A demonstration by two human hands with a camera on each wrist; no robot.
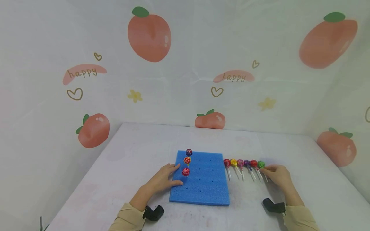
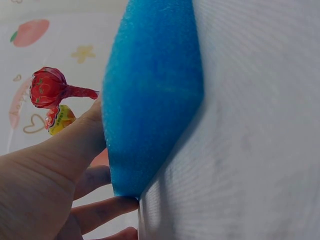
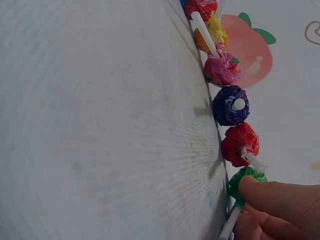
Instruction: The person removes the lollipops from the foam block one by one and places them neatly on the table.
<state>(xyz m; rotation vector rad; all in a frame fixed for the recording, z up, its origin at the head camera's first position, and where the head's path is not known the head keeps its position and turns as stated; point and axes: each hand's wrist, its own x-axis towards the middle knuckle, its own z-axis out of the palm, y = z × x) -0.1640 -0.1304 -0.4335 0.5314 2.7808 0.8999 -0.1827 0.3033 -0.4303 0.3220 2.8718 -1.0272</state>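
My left hand (image 1: 162, 179) rests at the left edge of a blue foam board (image 1: 206, 195), thumb and fingers spread. Three lollipops stand upright in the board's left column: a dark blue and red one (image 1: 189, 152), a red and yellow one (image 1: 187, 160) and a red one (image 1: 186, 172). To the right of the board, my right hand (image 1: 279, 175) pinches the green lollipop (image 3: 240, 187) by its wrapped head, at the right end of a row. Its thumb covers part of the green wrapper in the right wrist view. The stick points down past the fingers.
Several lollipops lie side by side between the board and my right hand, among them a yellow one (image 1: 233, 162), a purple one (image 3: 231, 106) and a red one (image 3: 241, 144). Small holes dot the board. A white wall with peach prints stands behind the table (image 1: 144, 138).
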